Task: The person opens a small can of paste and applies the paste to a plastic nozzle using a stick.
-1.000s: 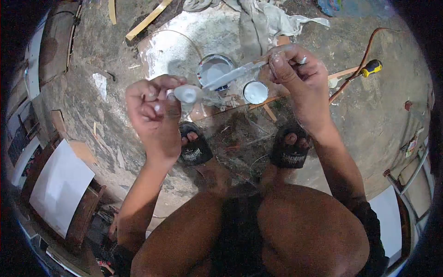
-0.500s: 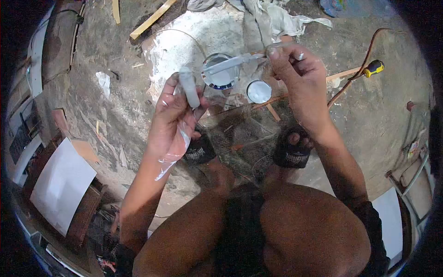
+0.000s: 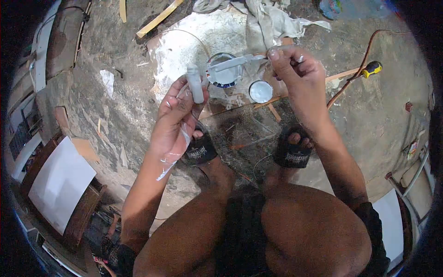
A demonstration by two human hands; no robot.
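My left hand [image 3: 173, 111], smeared with white at the thumb and wrist, is closed around a small translucent tube [image 3: 195, 85] with white material in it, held nearly upright. Between thumb and fingers, my right hand [image 3: 300, 69] pinches the thin end of a white-coated stick [image 3: 233, 63]; its exact kind is unclear. The stick points left over an open can [image 3: 224, 85] that has white contents and a blue label. I cannot tell whether it touches the can. Just right of the can, a smaller round container [image 3: 261, 92] with white in it sits on the floor.
White cloth [image 3: 295, 23] lies at the back beside a white-stained patch [image 3: 173, 57]. A yellow-and-black screwdriver [image 3: 372, 69] and a brown cord [image 3: 367, 57] are at right. Wood strips [image 3: 159, 18] lie at upper left. White boards [image 3: 62, 184] stand at lower left.
The view has shifted slightly. The tube in my left hand has sunk a little and turned more upright. My right hand and its stick have barely moved.
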